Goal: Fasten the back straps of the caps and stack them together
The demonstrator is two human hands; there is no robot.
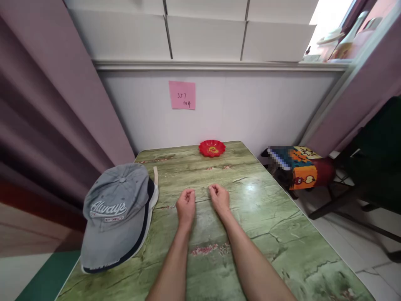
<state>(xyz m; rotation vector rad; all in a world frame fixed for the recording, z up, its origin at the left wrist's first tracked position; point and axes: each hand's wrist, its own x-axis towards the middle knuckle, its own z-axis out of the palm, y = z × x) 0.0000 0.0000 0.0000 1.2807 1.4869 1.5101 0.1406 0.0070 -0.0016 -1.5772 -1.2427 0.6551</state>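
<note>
The left hand (186, 204) and the right hand (220, 198) were found above or upon a green, marble-patterned tabletop (257, 225), near its middle, side by side and apart. Both were loosely closed, fingers curled in and thumbs against the index fingers; no object was visible in either. Whether the knuckles bore on the surface could not be determined.

A grey fabric baseball cap (120, 209), with "Always" stitched in white and a dark-edged brim, lay at the left edge, crown up, brim toward the near side. It was the object nearest the left hand, though not touched. A red dish with a scalloped rim (203, 153) and gold centre stood at the far edge, beyond both hands. A pink square paper note (182, 95) was fixed to the white wall (244, 100) behind.

In the inspector's judgement, this posture was best held with wrists relaxed, forearms low and the gap between the hands kept even. The cap appeared soft, so light contact at the brim would best preserve its shape.
</note>
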